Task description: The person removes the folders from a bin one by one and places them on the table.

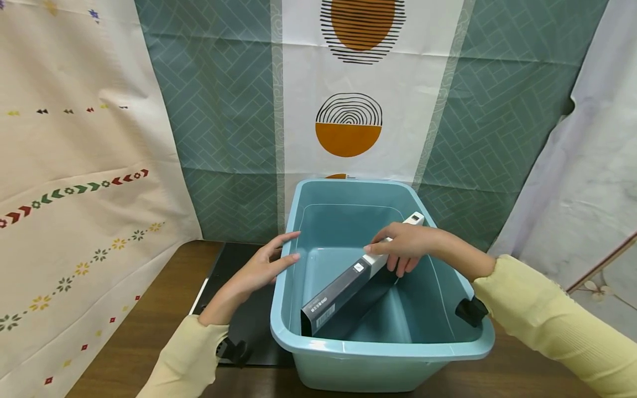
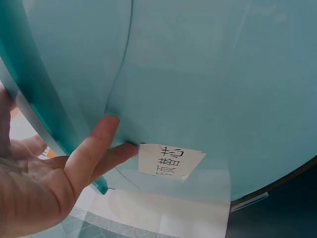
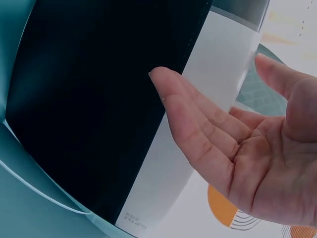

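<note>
A long narrow box (image 1: 338, 290), dark grey at one end and white at the other, leans slantwise inside a light blue plastic tub (image 1: 398, 349). My right hand (image 1: 403, 246) holds the box near its white end, thumb on one side and fingers on another. In the right wrist view the right hand (image 3: 228, 134) lies along the white part of the box (image 3: 218, 54). At the tub's left side is my left hand (image 1: 266, 265), its fingers extended. The left wrist view shows the left hand (image 2: 64, 173) beside the tub wall, fingertips near a white handwritten label (image 2: 171, 161).
Under and left of the tub lies a black flat mat or board (image 1: 249, 309) on a brown wooden table (image 1: 164, 293). A patterned curtain (image 1: 234, 110) hangs behind the tub. Printed cream cloth (image 1: 89, 166) covers the left side, and pale cloth (image 1: 587, 193) hangs at right.
</note>
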Available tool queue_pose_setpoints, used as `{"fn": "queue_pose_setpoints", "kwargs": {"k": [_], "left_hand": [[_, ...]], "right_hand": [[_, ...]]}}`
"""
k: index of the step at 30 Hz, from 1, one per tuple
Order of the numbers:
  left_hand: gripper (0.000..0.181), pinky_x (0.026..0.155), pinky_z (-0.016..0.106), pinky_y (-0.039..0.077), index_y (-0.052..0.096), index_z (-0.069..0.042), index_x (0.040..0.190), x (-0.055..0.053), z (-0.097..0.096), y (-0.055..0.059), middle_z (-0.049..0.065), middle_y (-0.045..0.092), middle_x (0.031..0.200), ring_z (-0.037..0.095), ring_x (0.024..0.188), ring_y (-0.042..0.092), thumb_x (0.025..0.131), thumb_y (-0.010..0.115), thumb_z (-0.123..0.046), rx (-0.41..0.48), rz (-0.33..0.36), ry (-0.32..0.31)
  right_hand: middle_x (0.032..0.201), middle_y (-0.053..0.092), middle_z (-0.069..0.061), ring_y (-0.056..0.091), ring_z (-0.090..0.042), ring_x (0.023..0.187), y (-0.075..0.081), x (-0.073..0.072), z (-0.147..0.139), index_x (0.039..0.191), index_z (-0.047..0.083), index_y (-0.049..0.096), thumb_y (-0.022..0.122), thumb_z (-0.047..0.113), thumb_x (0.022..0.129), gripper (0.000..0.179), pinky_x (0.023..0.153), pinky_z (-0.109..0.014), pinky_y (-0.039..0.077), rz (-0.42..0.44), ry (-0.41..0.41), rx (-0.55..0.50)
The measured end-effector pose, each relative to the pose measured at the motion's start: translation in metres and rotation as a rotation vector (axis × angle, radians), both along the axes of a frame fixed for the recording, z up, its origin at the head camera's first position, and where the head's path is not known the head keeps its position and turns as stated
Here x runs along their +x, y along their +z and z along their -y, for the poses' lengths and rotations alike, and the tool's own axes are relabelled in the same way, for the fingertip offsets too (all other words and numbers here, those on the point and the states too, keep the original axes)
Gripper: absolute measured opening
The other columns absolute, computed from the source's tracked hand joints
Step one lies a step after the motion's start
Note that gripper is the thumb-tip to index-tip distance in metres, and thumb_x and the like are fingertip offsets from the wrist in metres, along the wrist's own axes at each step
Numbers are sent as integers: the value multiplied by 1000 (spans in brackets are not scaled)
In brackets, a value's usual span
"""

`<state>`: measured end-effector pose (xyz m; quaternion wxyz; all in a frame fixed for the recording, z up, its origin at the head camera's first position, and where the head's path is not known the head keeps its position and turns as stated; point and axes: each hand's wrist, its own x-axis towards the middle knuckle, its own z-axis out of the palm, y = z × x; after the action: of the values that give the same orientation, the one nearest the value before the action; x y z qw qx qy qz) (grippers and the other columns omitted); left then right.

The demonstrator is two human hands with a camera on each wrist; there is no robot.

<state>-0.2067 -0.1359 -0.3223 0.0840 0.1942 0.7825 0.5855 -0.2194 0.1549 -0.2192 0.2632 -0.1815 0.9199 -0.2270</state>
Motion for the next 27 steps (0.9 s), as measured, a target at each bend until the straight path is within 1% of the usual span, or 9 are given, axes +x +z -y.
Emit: {"fn": "queue_pose_setpoints", "kwargs": {"k": [4,8,17,24,27], "left_hand": [[54,74,42,53,31,-17,141,-1,0,-1,24,33,135,32,100,55,93,52,-26,20,13,-14],[54,73,43,53,31,-17,141,-1,1,-1,24,31,137,33,100,55,92,53,-25,34,18,-23],[54,72,44,53,31,-18,141,-2,1,-2,25,32,133,34,99,55,92,53,-22,72,37,-34],[54,72,45,53,30,-16,141,-2,1,-3,26,31,133,34,99,54,92,53,-20,93,43,-41],[55,72,45,53,30,-16,141,-1,1,-3,25,31,133,34,99,54,92,53,-20,99,40,-38]], "right_hand": [[77,65,-10,64,-21,63,-1,0,0,133,-6,38,48,40,93,63,59,-33,53,-1,2,3],[76,65,-10,64,-21,63,-1,0,1,132,-8,39,47,43,92,64,58,-32,53,-2,7,18],[76,64,-11,63,-20,61,-2,1,3,130,-7,41,48,45,91,66,55,-33,53,-32,-25,45],[80,62,-12,63,-23,61,-1,3,3,121,-4,48,52,46,89,59,55,-33,53,-40,-81,20],[81,62,-13,63,-24,62,0,4,3,119,-4,49,53,47,88,60,55,-34,54,-48,-89,13]]}}
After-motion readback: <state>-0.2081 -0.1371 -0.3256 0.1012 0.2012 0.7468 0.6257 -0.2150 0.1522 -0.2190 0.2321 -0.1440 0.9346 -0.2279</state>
